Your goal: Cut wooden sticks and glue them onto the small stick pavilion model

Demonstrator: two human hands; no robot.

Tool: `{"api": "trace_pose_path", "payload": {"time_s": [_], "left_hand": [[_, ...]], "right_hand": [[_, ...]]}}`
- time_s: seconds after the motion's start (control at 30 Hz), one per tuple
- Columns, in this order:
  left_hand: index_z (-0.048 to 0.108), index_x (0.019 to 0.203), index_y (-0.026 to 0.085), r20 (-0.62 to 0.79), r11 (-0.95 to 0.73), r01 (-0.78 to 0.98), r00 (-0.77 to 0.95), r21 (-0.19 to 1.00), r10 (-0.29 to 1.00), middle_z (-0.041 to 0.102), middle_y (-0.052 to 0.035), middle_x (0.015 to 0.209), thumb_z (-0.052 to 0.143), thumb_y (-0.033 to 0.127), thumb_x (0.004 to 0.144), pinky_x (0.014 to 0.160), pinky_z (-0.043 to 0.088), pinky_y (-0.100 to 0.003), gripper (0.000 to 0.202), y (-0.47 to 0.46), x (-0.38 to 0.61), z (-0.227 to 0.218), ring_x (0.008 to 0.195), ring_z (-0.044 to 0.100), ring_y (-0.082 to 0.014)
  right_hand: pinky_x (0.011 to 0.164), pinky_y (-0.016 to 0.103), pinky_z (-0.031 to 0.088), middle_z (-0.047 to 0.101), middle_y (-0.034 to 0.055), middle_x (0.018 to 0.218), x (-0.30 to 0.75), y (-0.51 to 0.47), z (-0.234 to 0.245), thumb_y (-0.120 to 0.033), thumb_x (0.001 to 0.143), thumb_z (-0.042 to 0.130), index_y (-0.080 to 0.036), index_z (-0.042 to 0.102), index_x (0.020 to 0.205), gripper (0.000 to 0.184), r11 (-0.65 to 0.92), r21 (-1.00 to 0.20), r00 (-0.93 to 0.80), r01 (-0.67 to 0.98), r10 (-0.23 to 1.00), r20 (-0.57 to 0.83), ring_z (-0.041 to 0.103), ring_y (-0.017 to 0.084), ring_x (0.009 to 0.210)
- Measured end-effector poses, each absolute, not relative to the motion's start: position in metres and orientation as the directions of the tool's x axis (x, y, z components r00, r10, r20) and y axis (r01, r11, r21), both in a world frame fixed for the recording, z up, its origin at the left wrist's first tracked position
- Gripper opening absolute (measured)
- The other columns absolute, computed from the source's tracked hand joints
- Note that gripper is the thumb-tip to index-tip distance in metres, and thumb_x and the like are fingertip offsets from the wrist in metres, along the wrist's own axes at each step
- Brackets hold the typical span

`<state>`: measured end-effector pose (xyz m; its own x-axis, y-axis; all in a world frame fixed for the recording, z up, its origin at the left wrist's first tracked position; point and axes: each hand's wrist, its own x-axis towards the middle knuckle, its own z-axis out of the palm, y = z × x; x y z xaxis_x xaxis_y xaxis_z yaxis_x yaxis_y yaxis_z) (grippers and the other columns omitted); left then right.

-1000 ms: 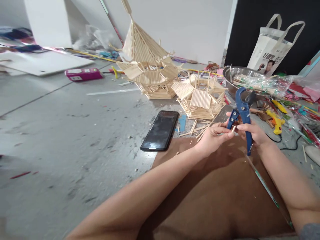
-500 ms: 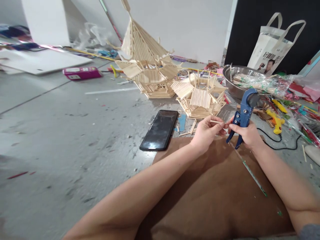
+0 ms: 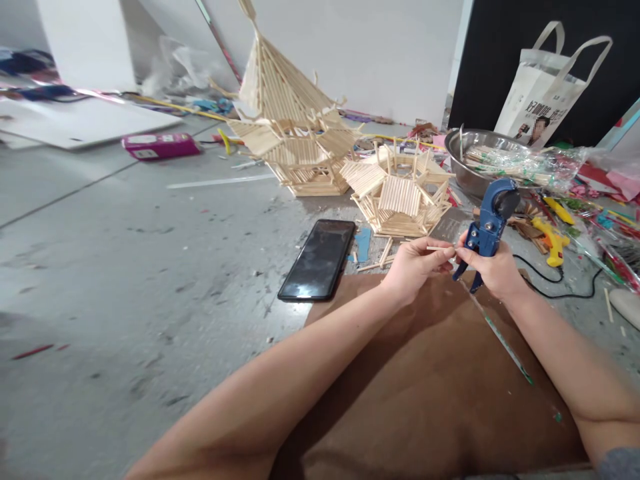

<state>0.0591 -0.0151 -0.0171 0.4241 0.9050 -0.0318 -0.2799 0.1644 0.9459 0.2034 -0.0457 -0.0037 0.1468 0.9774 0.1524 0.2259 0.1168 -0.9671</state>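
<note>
A thin wooden stick is pinched between the thumb and fingers of my left hand. My right hand is wrapped round a blue pipe cutter, its curved jaw pointing up. The fingertips of both hands meet close together at the stick's end; what lies between them is too small to make out. Below the hands a narrow clear plastic wrapper with green marks slants across the brown board. Just beyond my hands stands a small pavilion of wooden sticks.
A taller stick pagoda stands behind. The black phone lies left of my hands, near cut stick pieces. To the right are a metal bowl of wrapped sticks, a yellow glue gun with a black cord, and a white bag.
My left hand has shifted slightly, and the stick now lies more level. The pipe cutter has turned a little in my right hand, with its handles closer together.
</note>
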Motion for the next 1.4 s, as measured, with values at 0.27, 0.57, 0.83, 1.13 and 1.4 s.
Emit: {"api": "trace_pose_path", "payload": {"time_s": [0.27,0.57,0.83,1.13,1.4], "left_hand": [[0.065,0.079,0.018,0.379,-0.572,0.362,0.479,0.736,0.792,0.067,-0.0041,0.070,0.052,0.031,0.077,0.059,0.040,-0.023,0.019,-0.005,0.047,-0.018,0.061,0.057,-0.0121],[0.057,0.083,0.017,0.412,-0.514,0.279,0.353,0.811,0.840,0.064,-0.0016,0.067,0.040,0.033,0.083,0.055,0.040,-0.019,0.023,-0.002,0.047,-0.023,0.055,0.053,-0.0084],[0.058,0.076,0.017,0.391,-0.507,0.262,0.389,0.821,0.834,0.062,-0.0005,0.064,0.040,0.026,0.082,0.057,0.040,-0.019,0.021,-0.004,0.047,-0.019,0.057,0.054,-0.0085],[0.058,0.069,0.017,0.404,-0.532,0.328,0.384,0.781,0.830,0.053,0.0013,0.053,0.041,0.024,0.080,0.054,0.036,-0.019,0.021,-0.005,0.045,-0.014,0.051,0.047,-0.0079],[0.050,0.059,0.017,0.424,-0.559,0.338,0.397,0.757,0.814,0.042,0.0029,0.048,0.039,0.027,0.081,0.050,0.030,-0.019,0.027,-0.006,0.045,-0.014,0.046,0.038,-0.0072]], "right_hand": [[0.070,0.033,0.045,0.058,0.0028,0.074,0.207,-0.048,0.007,-0.035,0.069,0.056,-0.019,0.054,0.078,0.018,0.132,-0.882,0.178,0.453,0.956,0.234,0.056,0.016,0.068],[0.082,0.041,0.040,0.056,0.0134,0.101,0.223,-0.037,-0.010,-0.020,0.066,0.049,-0.018,0.041,0.110,0.044,0.219,-0.357,-0.036,0.908,0.890,0.454,0.052,0.028,0.097],[0.077,0.039,0.041,0.057,0.0120,0.096,0.220,-0.036,-0.018,-0.017,0.063,0.048,-0.018,0.042,0.108,0.046,0.269,-0.294,-0.129,0.917,0.898,0.420,0.053,0.027,0.092],[0.076,0.037,0.041,0.059,0.0129,0.095,0.221,-0.036,-0.016,-0.019,0.063,0.047,-0.015,0.046,0.105,0.043,0.238,-0.312,-0.118,0.920,0.926,0.359,0.054,0.026,0.089],[0.075,0.037,0.041,0.059,0.0133,0.095,0.221,-0.037,-0.016,-0.020,0.063,0.047,-0.014,0.047,0.106,0.044,0.223,-0.302,-0.112,0.927,0.932,0.344,0.054,0.026,0.088]]}}
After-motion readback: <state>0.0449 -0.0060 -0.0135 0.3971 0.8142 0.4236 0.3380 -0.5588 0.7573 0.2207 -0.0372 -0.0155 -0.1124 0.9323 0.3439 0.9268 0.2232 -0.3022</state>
